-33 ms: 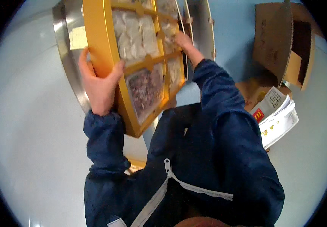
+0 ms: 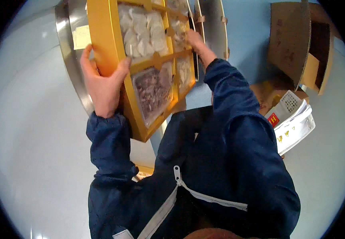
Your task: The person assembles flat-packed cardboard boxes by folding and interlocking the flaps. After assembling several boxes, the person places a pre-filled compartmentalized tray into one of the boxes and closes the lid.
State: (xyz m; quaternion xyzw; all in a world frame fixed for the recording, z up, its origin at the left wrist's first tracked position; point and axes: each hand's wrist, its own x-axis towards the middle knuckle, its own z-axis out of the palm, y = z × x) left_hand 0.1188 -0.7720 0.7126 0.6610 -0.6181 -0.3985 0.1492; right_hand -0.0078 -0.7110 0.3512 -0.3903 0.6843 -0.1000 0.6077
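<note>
A large golden gift box (image 2: 103, 44) with divided compartments stands tilted in front of me. My left hand (image 2: 104, 83) wraps round its left side wall, thumb over the rim and fingers on the outside. Pale, round, flat pieces in clear wrapping (image 2: 142, 36) fill the big compartment. Below them lies a clear pack of reddish-brown bits (image 2: 154, 89). At the box's right edge, my right hand (image 2: 195, 40) is curled over a small right-hand compartment; its fingertips are blurred, so what they pinch is unclear. Another pale pack (image 2: 183, 71) sits in the compartment below that hand.
White-edged panels with brown tabs (image 2: 212, 28) stand upright just right of the box. A metal-edged surface with a pale yellow card (image 2: 82, 38) is at the left. Farther right are an open cardboard carton (image 2: 286, 44) and white printed bags (image 2: 294, 123) on another carton.
The golden box and my left hand have shifted slightly up and left. My right hand stays at the box's right edge, with little movement.
</note>
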